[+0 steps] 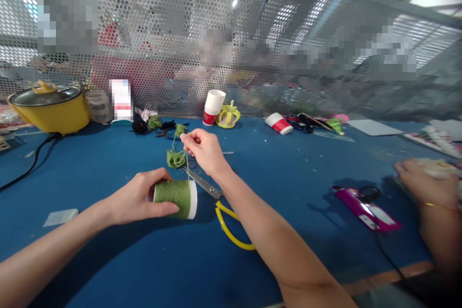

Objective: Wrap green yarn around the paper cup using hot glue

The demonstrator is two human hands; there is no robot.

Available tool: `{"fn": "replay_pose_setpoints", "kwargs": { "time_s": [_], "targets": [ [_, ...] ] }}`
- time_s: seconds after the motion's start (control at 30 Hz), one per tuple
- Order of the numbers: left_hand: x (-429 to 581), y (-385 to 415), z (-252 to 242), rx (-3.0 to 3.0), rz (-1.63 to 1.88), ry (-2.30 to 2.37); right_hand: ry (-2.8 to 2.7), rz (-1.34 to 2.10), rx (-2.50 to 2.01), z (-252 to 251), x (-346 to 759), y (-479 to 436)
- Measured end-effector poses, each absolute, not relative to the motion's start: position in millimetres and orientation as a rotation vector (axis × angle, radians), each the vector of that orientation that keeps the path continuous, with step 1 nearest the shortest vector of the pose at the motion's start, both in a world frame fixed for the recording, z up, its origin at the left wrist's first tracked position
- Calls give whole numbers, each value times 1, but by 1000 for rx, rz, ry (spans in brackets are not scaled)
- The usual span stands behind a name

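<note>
Blue table (288, 173) below, my left hand (139, 197) clamps the spool (175, 198) lying on its side, axis left-right, while my right hand (204, 149), just beyond, pinches its thread (187, 163) upward.

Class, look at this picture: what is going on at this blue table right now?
A person works at a blue table. Their left hand grips a spool of green thread lying on its side, while their right hand pinches a strand that runs down toward it. A loose green thread bundle lies just beyond the spool, and yellow-handled scissors lie under the right forearm. At the right edge, another person's hand is near a magenta packet.
</note>
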State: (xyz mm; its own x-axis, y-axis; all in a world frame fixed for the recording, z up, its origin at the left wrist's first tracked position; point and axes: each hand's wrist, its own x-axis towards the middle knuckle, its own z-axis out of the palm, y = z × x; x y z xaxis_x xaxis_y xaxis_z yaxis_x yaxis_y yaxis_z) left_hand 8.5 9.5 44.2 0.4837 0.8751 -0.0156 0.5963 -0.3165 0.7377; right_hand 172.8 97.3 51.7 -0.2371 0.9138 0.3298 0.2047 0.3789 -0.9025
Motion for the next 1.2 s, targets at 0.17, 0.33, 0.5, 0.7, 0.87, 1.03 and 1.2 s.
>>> {"fn": "replay_pose_setpoints", "kwargs": {
  "time_s": [0.17, 0.33, 0.5, 0.7, 0.87, 1.03, 1.2],
  "targets": [
    [8, 8, 46, 2154, 671, 1200, -1753, 956, -1073, 44, 174, 98],
    [8, 8, 42, 2232, 849, 1144, -1804, 942, -1087, 40, 175, 95],
    [8, 10, 33, 2393, 1006, 1121, -1800, 953, -1120, 38, 178, 91],
    [8, 13, 19, 2514, 1116, 1078, -1835, 966, -1200, 35, 182, 84],
    [7, 15, 11, 2574, 1177, 1027, -1856, 990, -1228, 32, 183, 83],
    [6, 15, 6, 2639, 1213, 963, -1880, 962, -1228, 28, 184, 83],
    [8, 15, 3, 2704, 1243, 933, -1813, 956, -1158, 18, 185, 82]
  ]
}}
